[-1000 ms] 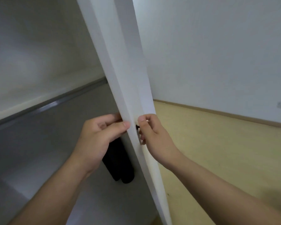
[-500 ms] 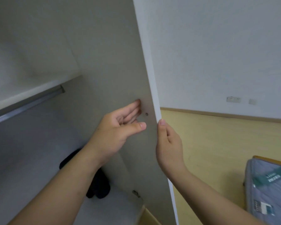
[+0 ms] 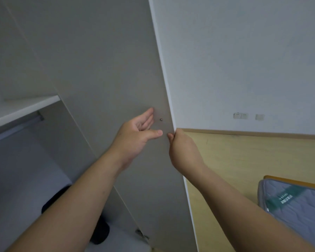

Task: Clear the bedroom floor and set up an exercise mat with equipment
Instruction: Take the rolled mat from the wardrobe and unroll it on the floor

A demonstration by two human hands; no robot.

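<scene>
**Both hands on the wardrobe door, dark roll waiting inside**

The right hand pinches the free edge of the wardrobe door, thumb on the inner face and fingers curled out of sight round the outer side. The left hand is spread wide and holds nothing; its fingertips look to rest flat against the inner face, just beside a small screw head, though contact is hard to confirm.

The door is a stiff, light board that should swing freely on its hinge near the bottom edge; the free edge is the sensible place to hold it.

Inside, on the wardrobe floor, lies a dark roll, probably the exercise mat. If so, it should be soft, light and a little springy, best gripped round its middle so it does not unroll. The left forearm covers most of it, so its length and what it really is stay unclear.

A shelf with a rail beneath it sits at upper left. At the right edge, part of a mattress is cut off by the frame.
</scene>
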